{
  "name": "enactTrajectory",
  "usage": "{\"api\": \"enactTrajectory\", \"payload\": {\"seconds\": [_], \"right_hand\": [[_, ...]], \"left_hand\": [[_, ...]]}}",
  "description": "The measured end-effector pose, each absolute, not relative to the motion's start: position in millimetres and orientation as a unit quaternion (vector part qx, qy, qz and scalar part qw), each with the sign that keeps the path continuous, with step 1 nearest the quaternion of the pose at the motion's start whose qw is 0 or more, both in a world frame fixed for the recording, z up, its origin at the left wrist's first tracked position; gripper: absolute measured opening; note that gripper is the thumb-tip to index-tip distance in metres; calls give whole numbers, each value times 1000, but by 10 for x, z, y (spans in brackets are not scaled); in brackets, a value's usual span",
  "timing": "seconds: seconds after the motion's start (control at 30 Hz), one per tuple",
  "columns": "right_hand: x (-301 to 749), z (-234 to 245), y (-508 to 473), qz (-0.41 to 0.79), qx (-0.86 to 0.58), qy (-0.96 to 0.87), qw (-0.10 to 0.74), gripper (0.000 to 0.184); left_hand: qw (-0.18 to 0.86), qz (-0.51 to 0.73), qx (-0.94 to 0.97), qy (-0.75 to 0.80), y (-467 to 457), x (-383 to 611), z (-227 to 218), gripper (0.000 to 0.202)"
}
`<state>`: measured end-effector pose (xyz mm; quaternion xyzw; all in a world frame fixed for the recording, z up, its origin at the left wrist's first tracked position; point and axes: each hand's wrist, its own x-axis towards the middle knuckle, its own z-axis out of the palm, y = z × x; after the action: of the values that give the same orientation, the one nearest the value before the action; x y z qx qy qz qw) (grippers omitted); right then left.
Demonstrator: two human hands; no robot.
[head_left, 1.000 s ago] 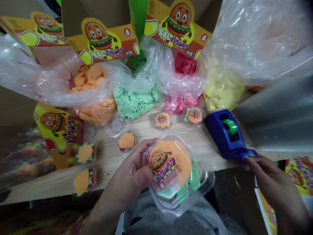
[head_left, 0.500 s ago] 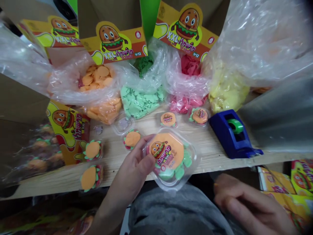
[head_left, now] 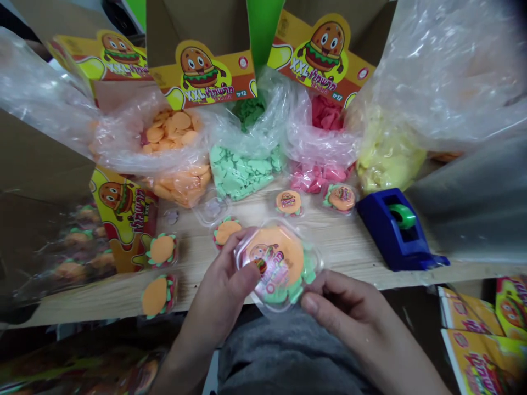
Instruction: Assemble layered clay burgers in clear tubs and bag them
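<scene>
My left hand (head_left: pixel 220 293) grips a clear plastic container (head_left: pixel 309 253) by its left side, with the thumb over the lid. Inside sit an orange round piece (head_left: pixel 284 249) and green leafy pieces, under a printed burger label. At the container's lower right corner, my right hand (head_left: pixel 349 315) pinches the rim between thumb and fingers. Just behind the left fingers lies a filled burger pack (head_left: pixel 228 232), beside an unfilled clear tray (head_left: pixel 212 208). Two labelled packs, one (head_left: pixel 289 203) left of the other (head_left: pixel 340 197), rest farther back.
Plastic bags of orange (head_left: pixel 181 181), green (head_left: pixel 245 170), pink (head_left: pixel 321 170) and yellow pieces (head_left: pixel 387 159) line the back, before burger-printed boxes (head_left: pixel 201 74). A blue tape dispenser (head_left: pixel 391 236) stands right. More packs (head_left: pixel 162 249) and an open carton (head_left: pixel 37 159) are left.
My right hand has come in from the lower right and taken the container's corner. The container, still in my left hand, has shifted slightly left and turned. The view has moved a little.
</scene>
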<state>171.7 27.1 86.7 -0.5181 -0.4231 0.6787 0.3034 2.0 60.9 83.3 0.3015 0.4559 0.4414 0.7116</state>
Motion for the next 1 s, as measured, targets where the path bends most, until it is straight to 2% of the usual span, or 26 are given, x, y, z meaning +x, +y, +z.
{"api": "enactTrajectory", "payload": {"seconds": [0.07, 0.17, 0.27, 0.43, 0.53, 0.7, 0.77, 0.9, 1.0], "right_hand": [[1736, 857, 289, 730, -464, -401, 303, 15], [1744, 840, 291, 727, -436, -422, 320, 10], [1739, 819, 286, 675, -456, -464, 349, 18], [1824, 793, 272, 643, -507, -495, 290, 15], [1912, 787, 208, 630, -532, -472, 311, 17], [1936, 802, 95, 623, -498, -471, 377, 39], [1909, 817, 94, 594, -507, -484, 395, 42], [1850, 839, 138, 511, -552, -520, 405, 26], [1800, 822, 165, 505, -559, -530, 389, 17]], "left_hand": [[748, 419, 263, 443, 614, 0, 797, 50], [785, 392, 221, 426, 595, -7, 763, 46], [800, 385, 234, 397, 578, 10, 741, 41], [810, 385, 201, 395, 598, 40, 728, 38], [811, 381, 185, 404, 602, 44, 746, 38], [807, 373, 173, 423, 589, 47, 758, 47], [801, 379, 174, 430, 584, 45, 750, 48], [796, 389, 180, 427, 564, 38, 738, 46], [802, 394, 177, 412, 533, 42, 732, 41]]}}
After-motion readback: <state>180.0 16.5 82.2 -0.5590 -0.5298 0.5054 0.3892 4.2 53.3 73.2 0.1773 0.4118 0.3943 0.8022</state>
